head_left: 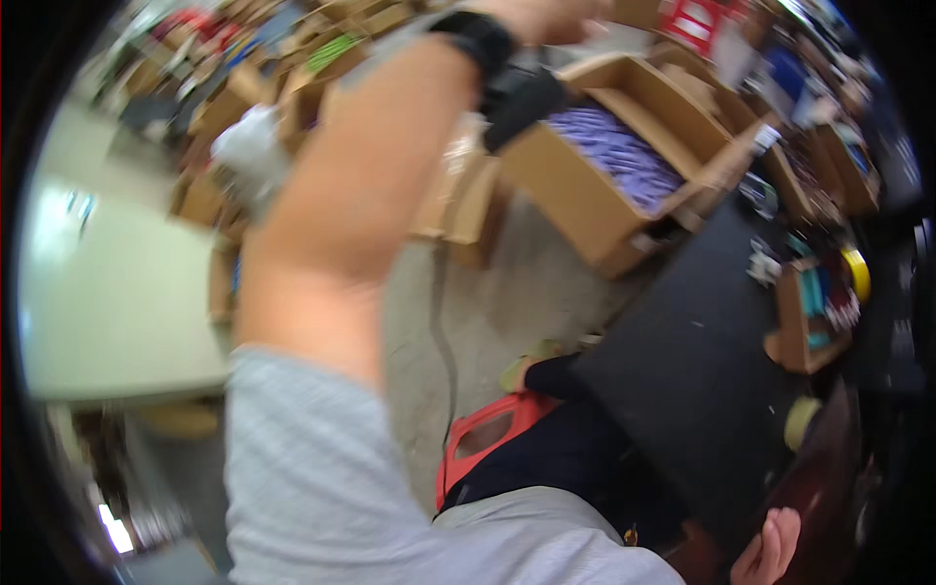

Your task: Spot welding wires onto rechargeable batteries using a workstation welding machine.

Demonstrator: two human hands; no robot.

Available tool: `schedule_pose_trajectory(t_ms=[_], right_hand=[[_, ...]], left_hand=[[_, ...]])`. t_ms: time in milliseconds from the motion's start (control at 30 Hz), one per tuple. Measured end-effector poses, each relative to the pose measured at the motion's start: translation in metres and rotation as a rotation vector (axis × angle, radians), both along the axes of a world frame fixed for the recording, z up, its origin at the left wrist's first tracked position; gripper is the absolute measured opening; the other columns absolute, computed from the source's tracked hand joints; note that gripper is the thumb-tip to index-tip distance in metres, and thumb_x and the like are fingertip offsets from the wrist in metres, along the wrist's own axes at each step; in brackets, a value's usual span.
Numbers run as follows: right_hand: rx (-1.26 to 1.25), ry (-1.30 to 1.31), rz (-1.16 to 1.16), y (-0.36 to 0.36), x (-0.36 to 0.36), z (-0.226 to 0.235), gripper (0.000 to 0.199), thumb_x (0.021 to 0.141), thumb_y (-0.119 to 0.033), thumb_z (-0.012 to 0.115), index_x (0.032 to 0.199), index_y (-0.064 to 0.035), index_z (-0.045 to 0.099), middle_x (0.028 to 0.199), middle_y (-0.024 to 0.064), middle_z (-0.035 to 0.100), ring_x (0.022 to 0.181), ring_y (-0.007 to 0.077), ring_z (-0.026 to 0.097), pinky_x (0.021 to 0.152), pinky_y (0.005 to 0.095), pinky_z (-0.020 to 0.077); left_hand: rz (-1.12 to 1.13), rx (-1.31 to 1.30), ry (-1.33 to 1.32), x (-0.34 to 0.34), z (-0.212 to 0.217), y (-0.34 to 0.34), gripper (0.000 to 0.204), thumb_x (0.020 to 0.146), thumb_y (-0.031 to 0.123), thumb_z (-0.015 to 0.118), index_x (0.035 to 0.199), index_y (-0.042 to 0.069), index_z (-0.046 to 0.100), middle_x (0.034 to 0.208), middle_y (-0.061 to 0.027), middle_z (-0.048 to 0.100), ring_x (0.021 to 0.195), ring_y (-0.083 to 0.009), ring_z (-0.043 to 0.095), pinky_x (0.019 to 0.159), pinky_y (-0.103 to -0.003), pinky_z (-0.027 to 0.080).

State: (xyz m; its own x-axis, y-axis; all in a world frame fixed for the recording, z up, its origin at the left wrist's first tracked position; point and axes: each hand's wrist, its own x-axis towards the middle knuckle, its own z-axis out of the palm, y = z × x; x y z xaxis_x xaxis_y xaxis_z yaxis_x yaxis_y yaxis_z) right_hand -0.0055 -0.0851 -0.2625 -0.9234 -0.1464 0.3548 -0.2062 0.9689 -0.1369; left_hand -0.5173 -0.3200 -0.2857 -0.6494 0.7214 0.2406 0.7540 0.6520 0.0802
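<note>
My left arm, in a grey sleeve, is raised across the middle of the view, blurred by motion. A black watch sits on its wrist. My left hand is cut off by the top edge, so its fingers are hidden. A black object hangs just under the wrist; I cannot tell what it is. My right hand lies low at the bottom right with fingers stretched out and nothing in it, beside a black table.
An open cardboard box of purple items stands on the floor behind the black table. More cardboard boxes crowd the back. A pale table is at left. A red stool and a floor cable are by my legs.
</note>
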Motion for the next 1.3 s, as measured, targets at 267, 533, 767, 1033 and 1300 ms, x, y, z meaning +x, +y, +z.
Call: schedule_pose_trajectory(t_ms=[267,533,767,1033,1300], right_hand=[[0.085,-0.151,-0.348,0.035,0.045,-0.033,0.021,0.081,-0.004,0.045,0.100,0.0027,0.049,0.104,0.0198,0.050,0.096,0.0369,0.049,0.085,0.0447,0.0383],[0.130,-0.129,-0.516,0.029,0.057,-0.040,0.033,0.085,-0.012,0.041,0.116,-0.0026,0.037,0.119,0.0217,0.039,0.105,0.0376,0.042,0.088,0.0468,0.0350],[0.145,-0.114,-0.485,0.023,0.021,-0.026,0.028,0.084,-0.010,0.048,0.108,0.0011,0.042,0.114,0.0217,0.045,0.102,0.0368,0.046,0.086,0.0420,0.0396],[0.074,-0.138,-0.533,0.025,0.026,-0.023,0.030,0.083,-0.013,0.048,0.111,-0.0009,0.042,0.115,0.0213,0.045,0.104,0.0374,0.046,0.088,0.0441,0.0378],[0.109,-0.139,-0.543,0.031,0.044,-0.035,0.030,0.068,-0.015,0.046,0.098,-0.0105,0.048,0.104,0.0162,0.046,0.090,0.0327,0.049,0.072,0.0439,0.0427]], left_hand=[[-0.056,-0.177,-0.103,-0.012,-0.094,0.103,0.022,0.077,0.024,0.054,0.088,0.006,0.060,0.083,-0.0153,0.060,0.080,-0.0293,0.058,0.070,-0.039,0.045],[0.058,-0.417,-0.400,-0.038,-0.205,0.105,0.028,0.073,0.027,0.060,0.091,0.005,0.062,0.096,-0.0142,0.059,0.093,-0.0281,0.056,0.080,-0.036,0.044],[0.139,-0.148,-0.578,-0.092,-0.252,0.146,0.031,0.070,0.026,0.059,0.090,0.002,0.063,0.095,-0.0183,0.059,0.090,-0.0303,0.057,0.082,-0.035,0.044],[0.456,-0.146,-0.608,-0.083,-0.306,0.187,0.048,0.075,0.031,0.053,0.117,0.009,0.045,0.118,-0.0229,0.044,0.108,-0.0375,0.044,0.089,-0.043,0.039],[0.216,-0.277,-0.574,-0.111,-0.360,0.184,0.043,0.068,0.023,0.050,0.102,-0.001,0.054,0.103,-0.0264,0.053,0.099,-0.0369,0.051,0.086,-0.040,0.041]])
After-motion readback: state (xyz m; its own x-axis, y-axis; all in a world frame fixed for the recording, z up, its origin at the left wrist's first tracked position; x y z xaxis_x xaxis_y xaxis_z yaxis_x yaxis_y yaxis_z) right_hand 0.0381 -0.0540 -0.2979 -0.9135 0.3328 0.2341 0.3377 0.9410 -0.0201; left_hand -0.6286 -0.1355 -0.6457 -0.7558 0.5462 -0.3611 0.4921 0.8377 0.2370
